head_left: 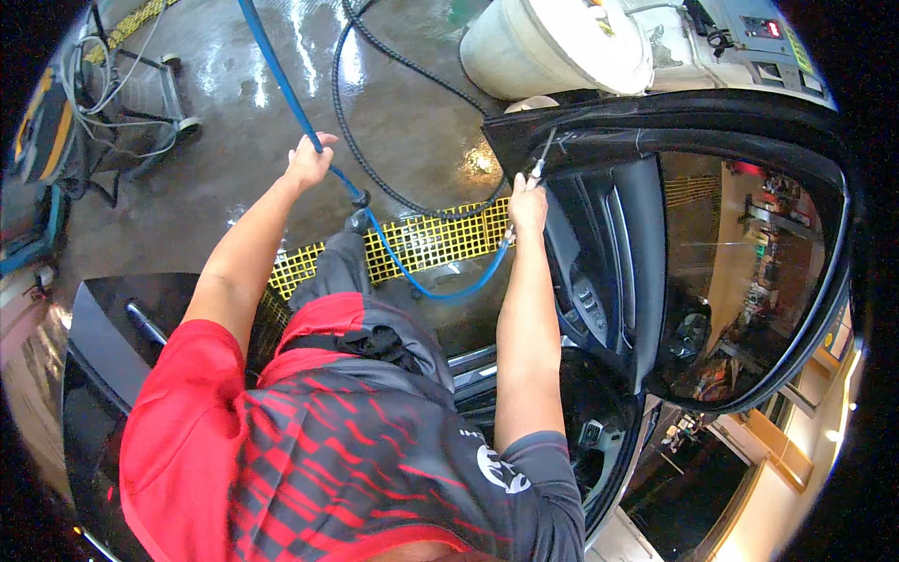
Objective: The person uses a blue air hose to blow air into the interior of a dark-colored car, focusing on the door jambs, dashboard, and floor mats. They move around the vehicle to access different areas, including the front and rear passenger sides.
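My left hand is closed around a blue hose that comes down from the top of the picture. From there the hose drops past my shoe and curves up to my right hand. That hand grips a metal blow gun with a thin nozzle. The nozzle tip lies close to the frame at the front end of an open black car door; whether it touches cannot be told. Below it are the door's inner panel and window switches. My fingers partly hide the gun's body.
A yellow floor grating crosses the wet floor by my feet. A black hose loops beyond it. A large white bin stands behind the door. At the far left is a wheeled machine with cables. Another dark car panel is at my left.
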`<state>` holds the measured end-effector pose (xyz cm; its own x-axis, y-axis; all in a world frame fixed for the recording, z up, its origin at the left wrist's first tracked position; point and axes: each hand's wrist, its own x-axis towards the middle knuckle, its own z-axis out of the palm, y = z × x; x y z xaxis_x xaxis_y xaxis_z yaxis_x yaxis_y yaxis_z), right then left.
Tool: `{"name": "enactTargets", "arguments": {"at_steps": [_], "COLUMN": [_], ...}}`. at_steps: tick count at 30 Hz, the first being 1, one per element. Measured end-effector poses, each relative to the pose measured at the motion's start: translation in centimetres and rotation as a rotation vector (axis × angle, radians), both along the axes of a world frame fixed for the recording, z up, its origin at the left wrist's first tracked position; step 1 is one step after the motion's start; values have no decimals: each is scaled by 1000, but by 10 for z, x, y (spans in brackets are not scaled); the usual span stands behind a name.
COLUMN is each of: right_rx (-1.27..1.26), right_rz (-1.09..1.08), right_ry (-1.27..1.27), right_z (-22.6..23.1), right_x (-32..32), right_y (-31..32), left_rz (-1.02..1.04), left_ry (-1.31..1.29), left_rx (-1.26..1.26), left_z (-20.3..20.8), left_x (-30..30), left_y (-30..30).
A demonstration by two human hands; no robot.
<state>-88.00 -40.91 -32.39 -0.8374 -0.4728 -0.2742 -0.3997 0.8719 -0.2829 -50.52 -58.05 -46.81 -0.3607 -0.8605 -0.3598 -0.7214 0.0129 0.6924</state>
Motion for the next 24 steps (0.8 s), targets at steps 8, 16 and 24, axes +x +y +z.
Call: {"name": "enactTargets", "arguments": {"at_steps": [8, 16, 24], "right_rx": [46, 149, 44], "right_rz": [56, -4, -187], "right_ry": [-202, -273, -358], "right_z": [-79, -85, -76], "right_x": [-3, 23, 50], "right_y": [32, 90, 182], "left_rz": [-68, -184, -516], "left_ry": [80, 19, 137], "left_rx": [-44, -7, -149], "left_z": [-1, 18, 44], "left_x": [2, -22, -90], "left_y": [7, -1, 3]}}
